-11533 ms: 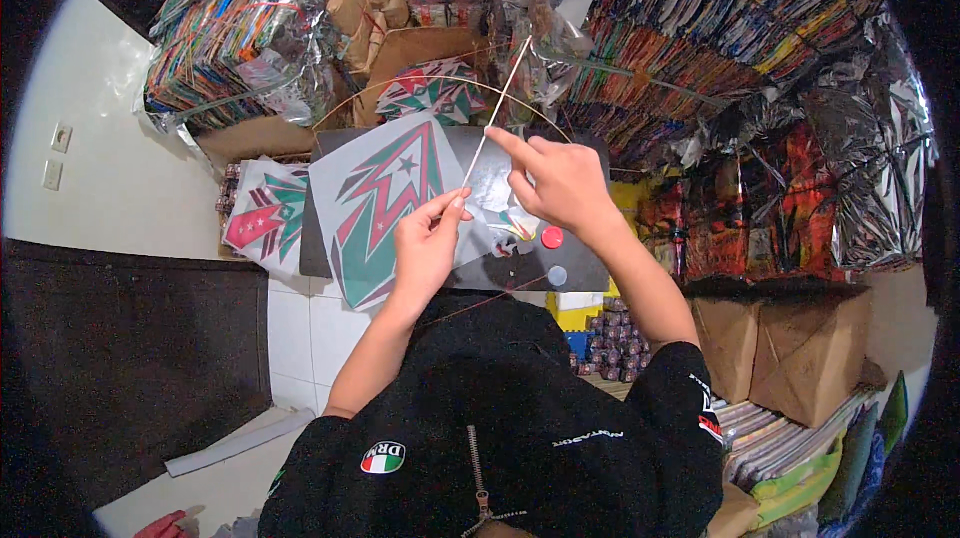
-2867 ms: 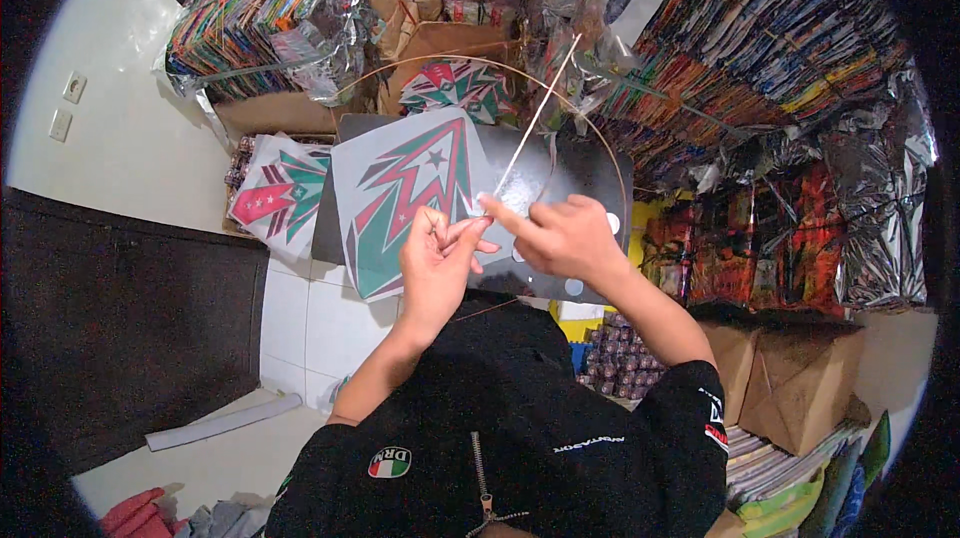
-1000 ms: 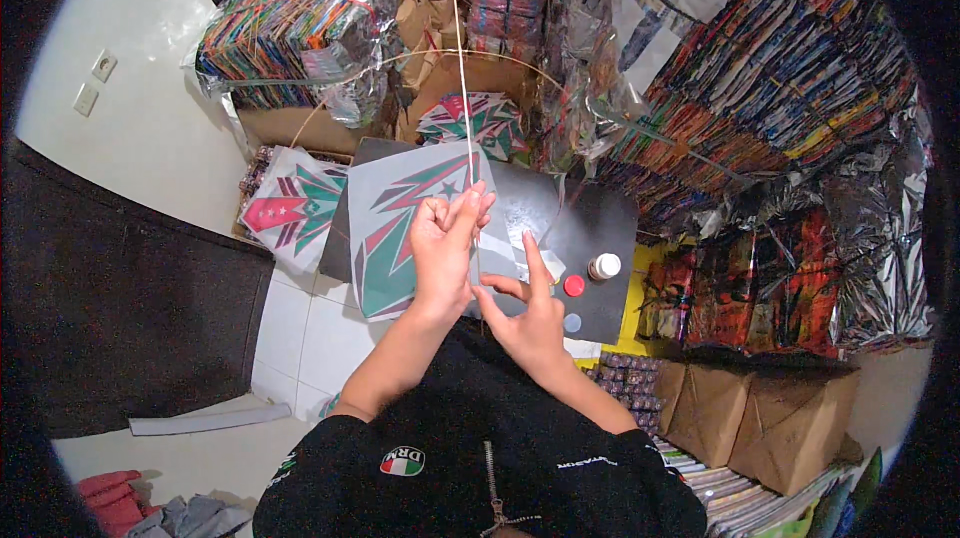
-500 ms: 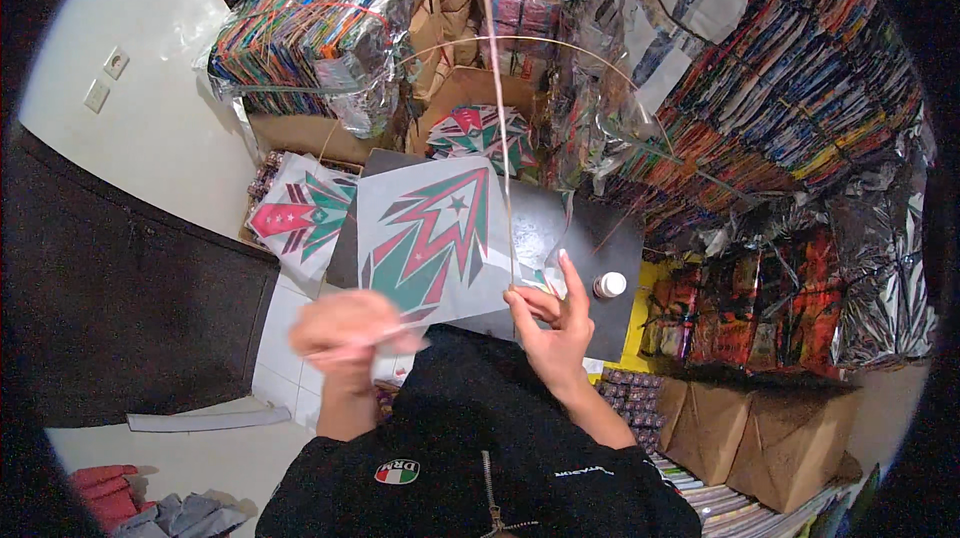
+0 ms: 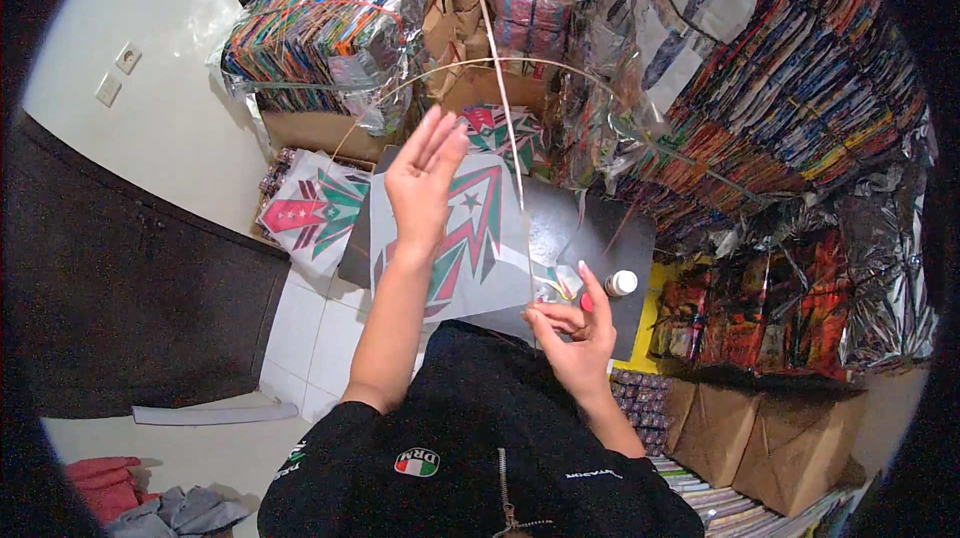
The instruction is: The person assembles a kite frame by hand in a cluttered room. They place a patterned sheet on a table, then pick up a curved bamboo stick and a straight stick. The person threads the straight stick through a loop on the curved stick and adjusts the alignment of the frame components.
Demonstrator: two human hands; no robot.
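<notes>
My right hand [image 5: 575, 343] pinches the lower end of a thin, pale stick [image 5: 507, 108] that rises away from me, nearly upright in the picture. A thin bowed strip [image 5: 465, 62] crosses it near the top, its ends curving down to both sides, like a kite frame. My left hand [image 5: 425, 193] is raised with fingers stretched out and nothing visible in it. Beneath it lies a white sheet [image 5: 508, 263] printed with green, red and dark zigzags and a star, partly hidden by my left forearm. Beside my right hand stand a small white bottle [image 5: 621, 284] and something red [image 5: 588, 302].
The sheet rests on a dark board [image 5: 610, 228]. Another printed sheet [image 5: 305, 208] lies at its left, and more sit in a cardboard box [image 5: 480, 90] behind. Tall plastic-wrapped bundles [image 5: 740, 88] crowd the right and back. A dark door panel [image 5: 130, 258] is on the left.
My left hand has moved up and away from me, from the sheet's near left corner to above its far part, and its fingers now show stretched out. My right hand keeps its pinch.
</notes>
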